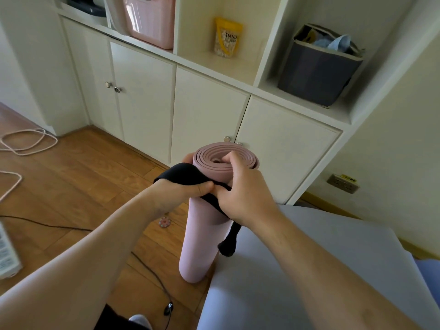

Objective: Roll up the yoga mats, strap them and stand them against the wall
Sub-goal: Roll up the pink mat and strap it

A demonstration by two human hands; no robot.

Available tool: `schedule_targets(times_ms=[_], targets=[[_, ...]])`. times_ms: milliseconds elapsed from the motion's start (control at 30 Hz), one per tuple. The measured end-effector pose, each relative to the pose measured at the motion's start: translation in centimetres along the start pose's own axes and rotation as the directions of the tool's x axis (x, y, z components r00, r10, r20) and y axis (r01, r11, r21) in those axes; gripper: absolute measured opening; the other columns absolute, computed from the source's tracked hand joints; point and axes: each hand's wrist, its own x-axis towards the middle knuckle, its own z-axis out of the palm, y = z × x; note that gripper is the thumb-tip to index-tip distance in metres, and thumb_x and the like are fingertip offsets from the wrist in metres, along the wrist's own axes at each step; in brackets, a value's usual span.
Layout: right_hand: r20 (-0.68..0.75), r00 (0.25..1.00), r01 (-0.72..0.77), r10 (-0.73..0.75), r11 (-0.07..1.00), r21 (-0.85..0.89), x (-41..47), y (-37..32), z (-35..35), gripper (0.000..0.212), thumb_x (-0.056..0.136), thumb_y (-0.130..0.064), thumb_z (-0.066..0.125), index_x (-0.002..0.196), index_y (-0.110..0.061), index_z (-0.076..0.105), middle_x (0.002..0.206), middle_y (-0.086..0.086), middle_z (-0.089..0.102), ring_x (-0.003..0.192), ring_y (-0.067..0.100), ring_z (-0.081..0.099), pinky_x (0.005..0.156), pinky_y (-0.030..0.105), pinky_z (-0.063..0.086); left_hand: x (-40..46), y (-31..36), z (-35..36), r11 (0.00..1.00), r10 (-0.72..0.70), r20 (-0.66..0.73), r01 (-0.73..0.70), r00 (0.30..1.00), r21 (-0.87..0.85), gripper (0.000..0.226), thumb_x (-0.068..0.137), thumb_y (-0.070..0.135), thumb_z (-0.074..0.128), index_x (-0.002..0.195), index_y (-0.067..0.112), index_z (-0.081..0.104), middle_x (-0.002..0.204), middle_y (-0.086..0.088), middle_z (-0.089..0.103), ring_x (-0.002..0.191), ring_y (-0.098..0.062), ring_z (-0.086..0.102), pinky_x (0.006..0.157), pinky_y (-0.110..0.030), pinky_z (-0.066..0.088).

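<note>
Quick count: one rolled-up pink foam yoga mat, one black fabric strap, two bare hands. Shelves have one pink plastic bin, one yellow snack bag, one dark grey fabric basket. Four round metal cabinet knobs.

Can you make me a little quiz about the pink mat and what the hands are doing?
1. True or false: the pink yoga mat is rolled up and standing on end on the wooden floor.
2. What colour is the strap the left hand holds against the mat?
A. black
B. yellow
C. white
3. Fill in: the right hand has its fingers hooked over the mat's ____ end.

Key:
1. True.
2. A, black; one end hangs down beside the mat.
3. Top.
</note>
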Motion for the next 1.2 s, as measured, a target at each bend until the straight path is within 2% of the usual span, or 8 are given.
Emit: schedule_targets(times_ms=[233,333,433,567,733,867,1100,1200], targets=[[0.147,0.989,0.022,-0.004,0.992,-0.123,-0.5,1.5,-1.5,0.088,0.092,-0.028,0.075,0.157,-0.053,0.022,0.083,-0.010,0.068,0.084,0.017,0.067,0.080,0.043,0.060,1.0,-1.3,0.6,0.999,-0.036,-0.150,0.032,0.988,-0.025,0.041,0.088,0.020,0.080,0.127,0.021,0.069,0.118,0.003,0.077,0.111,-0.013,0.072,0.100,-0.039,0.059],[0.072,0.997,-0.005,0.023,0.970,-0.245,-1.1,2.7,-1.2,0.115,0.090,-0.031,0.079,0.162,-0.049,-0.010,0.097,0.000,0.070,0.085,0.026,0.069,0.076,0.045,0.061,1.2,-1.2,1.0,0.999,-0.050,-0.169,0.050,0.984,-0.007,0.034,0.087,0.022,0.080,0.118,0.029,0.068,0.116,0.004,0.075,0.109,-0.012,0.070,0.095,-0.031,0.058],[-0.041,0.986,-0.164,0.160,0.979,-0.121,-1.8,4.9,-0.5,0.130,0.086,-0.032,0.086,0.161,-0.040,-0.019,0.101,-0.002,0.074,0.090,0.025,0.072,0.078,0.047,0.061,1.3,-1.4,1.1,0.997,-0.076,-0.199,0.077,0.977,-0.002,0.047,0.076,0.034,0.085,0.118,0.035,0.065,0.120,0.007,0.072,0.113,-0.010,0.066,0.097,-0.034,0.056],[0.013,0.956,-0.292,0.292,0.955,0.055,-1.2,8.1,-0.1,0.123,0.077,-0.040,0.092,0.166,-0.036,0.008,0.102,-0.009,0.064,0.094,0.010,0.064,0.077,0.033,0.055,1.5,-1.7,0.9,0.999,-0.039,-0.191,0.033,0.981,-0.035,0.062,0.068,0.036,0.085,0.127,0.030,0.066,0.118,0.010,0.075,0.112,-0.006,0.069,0.091,-0.026,0.059],[0.100,0.988,-0.132,0.115,0.974,0.182,0.1,9.7,-0.5,0.111,0.065,-0.028,0.098,0.152,-0.053,0.033,0.132,-0.023,0.046,0.106,-0.002,0.058,0.074,0.016,0.051,1.5,-1.8,1.0,1.000,0.011,-0.146,-0.015,0.989,-0.027,0.054,0.070,0.030,0.082,0.122,0.031,0.066,0.111,0.016,0.077,0.107,-0.002,0.071,0.087,-0.022,0.059],[0.232,0.971,-0.100,0.054,0.976,0.194,1.7,10.1,-1.8,0.111,0.064,-0.019,0.100,0.149,-0.055,0.037,0.118,-0.044,0.059,0.096,-0.009,0.065,0.074,0.009,0.050,1.6,-1.8,0.9,0.997,0.030,-0.099,-0.037,0.995,-0.063,0.046,0.083,0.017,0.079,0.127,0.018,0.067,0.118,0.002,0.077,0.116,-0.014,0.070,0.098,-0.032,0.059],[0.226,0.973,-0.085,0.037,0.974,0.209,2.0,11.0,-0.7,0.102,0.061,-0.021,0.101,0.140,-0.056,0.047,0.118,-0.042,0.063,0.101,0.001,0.066,0.077,0.010,0.049,1.1,-3.3,2.0,0.832,-0.072,-0.108,0.000,0.992,-0.555,0.042,0.108,0.025,0.050,0.145,0.006,0.056,0.143,-0.016,0.064,0.138,-0.028,0.058,0.119,-0.047,0.039],[0.229,0.973,-0.085,0.034,0.973,0.216,1.9,10.9,-0.4,0.101,0.062,-0.022,0.101,0.139,-0.057,0.046,0.115,-0.041,0.063,0.097,0.002,0.066,0.073,0.011,0.049,1.2,-3.7,1.9,0.767,-0.163,-0.214,-0.013,0.963,-0.641,0.040,0.110,0.023,0.046,0.144,0.006,0.058,0.142,-0.019,0.064,0.135,-0.032,0.060,0.116,-0.049,0.045]])
